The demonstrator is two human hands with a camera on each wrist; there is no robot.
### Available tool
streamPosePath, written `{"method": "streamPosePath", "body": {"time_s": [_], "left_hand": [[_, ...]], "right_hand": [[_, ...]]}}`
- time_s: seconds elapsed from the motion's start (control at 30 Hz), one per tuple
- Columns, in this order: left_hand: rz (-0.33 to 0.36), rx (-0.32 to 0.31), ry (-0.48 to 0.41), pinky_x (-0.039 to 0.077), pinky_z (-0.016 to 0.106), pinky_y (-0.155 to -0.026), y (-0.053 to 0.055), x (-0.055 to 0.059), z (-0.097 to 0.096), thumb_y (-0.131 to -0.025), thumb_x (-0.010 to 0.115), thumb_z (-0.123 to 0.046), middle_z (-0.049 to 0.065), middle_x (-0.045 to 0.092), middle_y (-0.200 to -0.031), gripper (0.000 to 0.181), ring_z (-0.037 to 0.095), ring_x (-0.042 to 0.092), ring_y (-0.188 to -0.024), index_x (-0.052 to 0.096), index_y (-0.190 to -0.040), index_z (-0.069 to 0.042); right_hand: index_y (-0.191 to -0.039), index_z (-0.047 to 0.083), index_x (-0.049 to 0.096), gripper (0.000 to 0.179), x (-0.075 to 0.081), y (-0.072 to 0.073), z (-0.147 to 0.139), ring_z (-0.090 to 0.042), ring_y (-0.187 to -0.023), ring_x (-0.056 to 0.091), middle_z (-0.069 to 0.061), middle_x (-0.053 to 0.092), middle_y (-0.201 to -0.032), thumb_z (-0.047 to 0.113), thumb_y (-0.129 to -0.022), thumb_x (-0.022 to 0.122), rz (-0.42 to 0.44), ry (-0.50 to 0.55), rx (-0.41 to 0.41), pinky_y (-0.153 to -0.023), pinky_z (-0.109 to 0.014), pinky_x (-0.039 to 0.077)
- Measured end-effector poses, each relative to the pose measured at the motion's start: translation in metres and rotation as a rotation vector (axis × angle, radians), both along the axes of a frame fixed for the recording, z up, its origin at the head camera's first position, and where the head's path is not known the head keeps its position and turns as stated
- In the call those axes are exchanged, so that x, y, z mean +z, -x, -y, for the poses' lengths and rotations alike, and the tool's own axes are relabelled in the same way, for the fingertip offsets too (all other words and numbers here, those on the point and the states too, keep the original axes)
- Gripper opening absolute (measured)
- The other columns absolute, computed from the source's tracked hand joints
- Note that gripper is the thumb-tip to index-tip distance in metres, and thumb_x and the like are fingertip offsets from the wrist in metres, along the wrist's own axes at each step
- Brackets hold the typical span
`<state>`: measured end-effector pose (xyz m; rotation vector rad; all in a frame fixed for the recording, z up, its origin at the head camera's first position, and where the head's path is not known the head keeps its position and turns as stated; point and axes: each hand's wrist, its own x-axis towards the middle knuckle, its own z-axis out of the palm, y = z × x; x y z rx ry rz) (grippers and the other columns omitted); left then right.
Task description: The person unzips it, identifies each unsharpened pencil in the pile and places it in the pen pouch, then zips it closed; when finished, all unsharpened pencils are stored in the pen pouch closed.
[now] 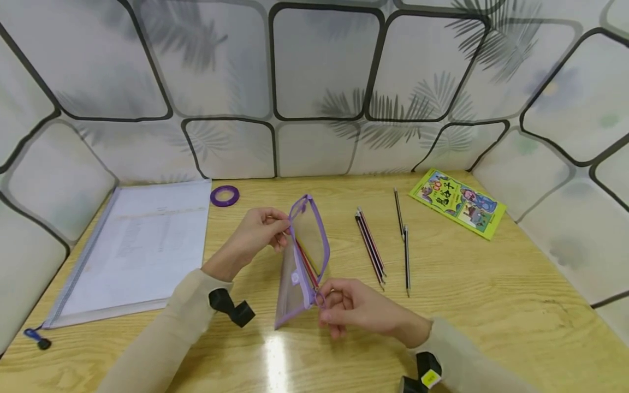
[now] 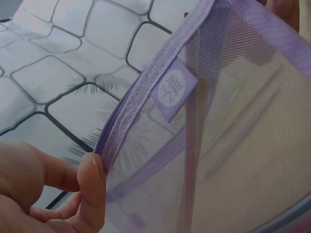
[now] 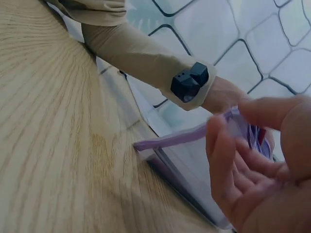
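A see-through mesh pencil pouch with purple edging stands tilted on the table, its zipped mouth spread wide. My left hand pinches the far upper end of the mouth between thumb and fingertips; the left wrist view shows this hand at the purple zip edge. Down at the near end of the mouth, my right hand holds the corner by the zip with curled fingers. Red pencils lie inside the pouch, and one shows through the mesh beside a purple label.
Right of the pouch lie a bundle of striped pencils and two dark pencils. A bright green card pack is at the back right. On the left are a papers-filled clear folder and a purple tape roll. Patterned fabric walls the table.
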<state>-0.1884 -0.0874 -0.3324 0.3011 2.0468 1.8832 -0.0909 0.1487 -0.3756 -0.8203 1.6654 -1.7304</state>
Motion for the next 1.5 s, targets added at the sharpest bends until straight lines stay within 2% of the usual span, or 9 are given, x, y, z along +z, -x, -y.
{"method": "streamPosePath", "body": {"time_s": [0.17, 0.37, 0.57, 0.67, 0.77, 0.97, 1.1, 1.27, 1.5], "left_hand": [[-0.005, 0.003, 0.006, 0.049, 0.02, -0.049, 0.0, 0.0, 0.001, -0.098, 0.048, -0.002, -0.003, 0.062, -0.069, 0.023, 0.006, 0.057, -0.054, 0.05, -0.112, 0.016], [-0.006, 0.01, 0.014, 0.05, 0.02, -0.049, 0.0, 0.0, 0.0, -0.098, 0.049, -0.003, -0.002, 0.063, -0.069, 0.021, 0.006, 0.057, -0.054, 0.052, -0.11, 0.014], [-0.007, 0.01, -0.005, 0.049, 0.02, -0.049, -0.001, 0.003, -0.001, -0.098, 0.049, -0.004, -0.001, 0.063, -0.07, 0.019, 0.007, 0.057, -0.054, 0.053, -0.109, 0.012], [-0.01, 0.017, -0.001, 0.049, 0.02, -0.049, -0.002, 0.005, 0.0, -0.099, 0.049, -0.005, -0.001, 0.063, -0.071, 0.021, 0.007, 0.057, -0.055, 0.053, -0.111, 0.012], [-0.008, 0.021, 0.012, 0.049, 0.02, -0.049, -0.003, 0.006, 0.001, -0.099, 0.049, -0.005, -0.002, 0.062, -0.071, 0.024, 0.008, 0.057, -0.056, 0.052, -0.114, 0.013], [0.011, 0.019, 0.001, 0.049, 0.02, -0.05, -0.004, 0.003, 0.003, -0.099, 0.048, -0.004, -0.001, 0.062, -0.071, 0.025, 0.007, 0.058, -0.056, 0.051, -0.114, 0.016], [0.03, 0.045, -0.015, 0.05, 0.02, -0.05, -0.004, -0.001, 0.004, -0.098, 0.048, -0.003, -0.001, 0.062, -0.069, 0.021, 0.007, 0.057, -0.055, 0.051, -0.11, 0.014], [0.035, 0.073, -0.013, 0.05, 0.021, -0.049, -0.004, -0.001, 0.004, -0.098, 0.047, -0.003, -0.002, 0.061, -0.067, 0.017, 0.008, 0.057, -0.055, 0.051, -0.108, 0.01], [0.032, 0.093, 0.0, 0.051, 0.021, -0.049, -0.004, 0.001, 0.003, -0.098, 0.048, -0.002, -0.001, 0.06, -0.066, 0.016, 0.009, 0.057, -0.055, 0.052, -0.106, 0.011]], "right_hand": [[-0.099, -0.003, 0.054, 0.015, 0.003, -0.006, 0.01, -0.004, -0.055, 0.057, -0.014, 0.062, -0.073, 0.006, -0.092, 0.064, -0.419, -0.204, -0.195, -0.046, -0.021, 0.052], [-0.1, 0.005, 0.056, 0.012, 0.006, -0.014, 0.02, 0.007, -0.053, 0.045, 0.003, 0.06, -0.067, 0.016, -0.096, 0.06, -0.912, -0.382, -0.356, -0.046, -0.007, 0.04], [-0.098, 0.005, 0.06, 0.04, 0.012, -0.015, 0.023, 0.001, -0.05, 0.048, 0.004, 0.06, -0.068, 0.03, -0.106, 0.031, -1.488, -0.509, -0.54, -0.044, -0.007, 0.037], [-0.094, 0.005, 0.062, 0.044, 0.015, -0.012, 0.023, -0.002, -0.048, 0.047, 0.003, 0.058, -0.066, 0.029, -0.107, 0.027, -1.624, -0.55, -0.586, -0.041, -0.011, 0.038], [-0.094, 0.004, 0.06, 0.038, 0.017, -0.011, 0.024, -0.001, -0.049, 0.047, 0.003, 0.057, -0.066, 0.028, -0.106, 0.033, -1.495, -0.499, -0.526, -0.042, -0.009, 0.038], [-0.1, 0.002, 0.05, 0.011, 0.024, -0.015, 0.029, 0.001, -0.054, 0.051, -0.006, 0.059, -0.067, 0.008, -0.095, 0.058, -0.621, -0.242, -0.306, -0.044, -0.015, 0.045], [-0.1, -0.001, 0.045, 0.012, 0.029, -0.014, 0.03, -0.014, -0.052, 0.059, -0.014, 0.057, -0.068, 0.001, -0.094, 0.055, -0.303, -0.2, -0.29, -0.041, -0.021, 0.046], [-0.099, -0.002, 0.048, 0.007, 0.034, -0.011, 0.03, -0.021, -0.053, 0.061, -0.014, 0.057, -0.071, 0.002, -0.096, 0.053, -0.275, -0.188, -0.296, -0.042, -0.023, 0.047], [-0.091, 0.004, 0.053, 0.008, 0.034, -0.01, 0.03, -0.009, -0.055, 0.056, -0.007, 0.056, -0.071, 0.0, -0.098, 0.051, -0.573, -0.163, -0.289, -0.045, -0.02, 0.049]]}}
